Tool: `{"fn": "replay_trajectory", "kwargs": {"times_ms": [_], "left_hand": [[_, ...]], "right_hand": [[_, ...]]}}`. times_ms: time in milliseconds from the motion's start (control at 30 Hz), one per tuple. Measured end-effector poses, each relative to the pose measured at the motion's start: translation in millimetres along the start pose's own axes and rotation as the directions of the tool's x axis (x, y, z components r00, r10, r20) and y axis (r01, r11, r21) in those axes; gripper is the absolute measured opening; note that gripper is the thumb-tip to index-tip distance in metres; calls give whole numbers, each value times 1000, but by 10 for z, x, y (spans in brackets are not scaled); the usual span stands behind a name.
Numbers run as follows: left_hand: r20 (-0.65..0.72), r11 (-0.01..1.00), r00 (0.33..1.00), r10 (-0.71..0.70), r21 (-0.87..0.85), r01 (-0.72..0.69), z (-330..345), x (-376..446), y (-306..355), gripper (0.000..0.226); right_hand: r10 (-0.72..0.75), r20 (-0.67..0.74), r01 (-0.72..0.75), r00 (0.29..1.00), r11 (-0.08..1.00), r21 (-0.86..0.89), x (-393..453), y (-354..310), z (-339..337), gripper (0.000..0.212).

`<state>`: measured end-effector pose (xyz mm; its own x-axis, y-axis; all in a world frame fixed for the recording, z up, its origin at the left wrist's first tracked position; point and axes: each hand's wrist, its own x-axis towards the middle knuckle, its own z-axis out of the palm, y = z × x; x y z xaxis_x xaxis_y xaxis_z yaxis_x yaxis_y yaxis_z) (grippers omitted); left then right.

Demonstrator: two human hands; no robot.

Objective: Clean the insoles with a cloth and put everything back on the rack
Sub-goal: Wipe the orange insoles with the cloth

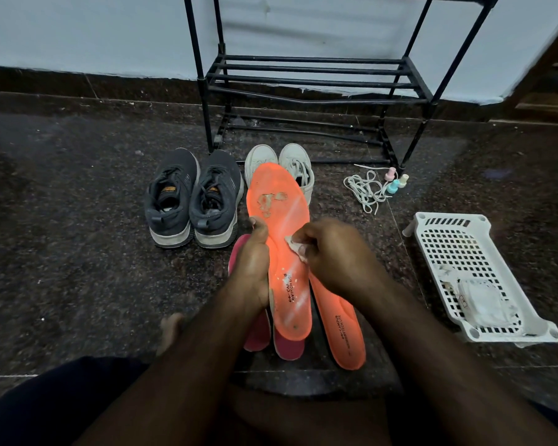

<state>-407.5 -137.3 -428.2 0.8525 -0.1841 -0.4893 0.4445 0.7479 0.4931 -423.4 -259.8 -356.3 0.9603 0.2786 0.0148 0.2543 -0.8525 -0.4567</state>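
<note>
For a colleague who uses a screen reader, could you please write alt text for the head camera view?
A seated person's left hand holds up an orange insole while the right hand wipes it with a small cloth. Another orange insole, pink insoles, grey sneakers, white sneakers and a black rack lie beyond.

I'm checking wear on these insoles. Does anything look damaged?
Yes. The orange insole held by the left hand has a patch near the forefoot where the top layer has peeled away, showing paler material.

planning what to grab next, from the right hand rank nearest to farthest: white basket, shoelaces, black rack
From the right hand:
1. Shoelaces, on the floor ahead and to its right.
2. White basket, farther right.
3. Black rack, against the wall.
</note>
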Motion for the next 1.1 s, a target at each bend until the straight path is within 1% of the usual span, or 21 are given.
{"fn": "replay_trajectory", "kwargs": {"times_ms": [33, 133, 200, 267, 333, 400, 467, 533, 600, 667, 700, 733, 800, 833, 900, 967, 1033, 1067, 1100], "left_hand": [[2, 1000, 1000, -1, 5, 1, -6, -3, -7, 78], [8, 1000, 1000, 0, 28, 0, -29, 6, 22, 92], [17, 1000, 1000, -1, 20, 1, -51, 35, 52, 99], [-1, 1000, 1000, 13, 10, -13, -69, 53, 69, 99], [18, 1000, 1000, -5, 2, 5, -66, 39, 74, 101], [54, 1000, 998, -22, 4, 21, -58, 23, 71, 104], [42, 1000, 999, -13, -19, 14, -60, 27, 71, 101], [-2, 999, 1000, 25, -27, -25, -73, 49, 81, 95], [-25, 999, 998, 51, -9, -52, -91, 63, 79, 92], [-38, 998, 998, 58, 2, -58, -62, 30, 76, 89], [-32, 998, 998, 56, 3, -56, -44, 23, 72, 88], [-22, 999, 999, 44, -8, -44, -30, 17, 68, 88], [-10, 999, 1000, 23, -31, -23, -30, 10, 67, 88], [-3, 999, 1000, 18, -31, -18, -36, 2, 78, 88], [10, 1000, 1000, 10, -10, -10, -56, 2, 83, 90], [0, 999, 999, 40, 0, -40, -45, 6, 80, 89], [-9, 998, 998, 56, -14, -56, -24, 3, 80, 90], [-5, 999, 999, 39, -26, -40, -16, -2, 87, 92], [11, 999, 1000, 9, -46, -9, -11, -9, 92, 96]], "right_hand": [[2, 4, -2, 1000, 1000, -17, 6, 0, 10, 21], [-3, 87, 5, 996, 1000, -28, -29, -62, 67, 20], [-13, 132, 13, 991, 1000, -1, -68, -106, 85, 21], [-15, 166, 4, 986, 998, 64, -95, -124, 55, 21], [15, 138, -34, 990, 990, 137, -94, -113, 6, 21], [28, 90, -38, 996, 993, 109, -82, -99, 17, 21], [13, 92, -19, 996, 998, 63, -96, -135, 54, 19], [-3, 126, -8, 992, 996, 84, -122, -179, 100, 18], [2, 162, -23, 987, 991, 129, -137, -192, 111, 18], [27, 192, -72, 981, 970, 230, -134, -176, 75, 18], [46, 185, -94, 982, 961, 262, -132, -163, 60, 18], [59, 166, -101, 984, 960, 260, -128, -153, 52, 19], [42, 129, -64, 991, 984, 167, -127, -169, 59, 20], [17, 129, -34, 992, 990, 133, -131, -186, 75, 20], [-18, 169, -4, 986, 991, 131, -141, -210, 102, 20], [-25, 242, -23, 970, 981, 193, -141, -191, 88, 21], [-32, 304, -66, 952, 949, 308, -148, -167, 35, 25], [-23, 289, -78, 957, 939, 334, -144, -150, 1, 27], [-4, 242, -78, 970, 941, 328, -133, -131, -29, 26]]}}
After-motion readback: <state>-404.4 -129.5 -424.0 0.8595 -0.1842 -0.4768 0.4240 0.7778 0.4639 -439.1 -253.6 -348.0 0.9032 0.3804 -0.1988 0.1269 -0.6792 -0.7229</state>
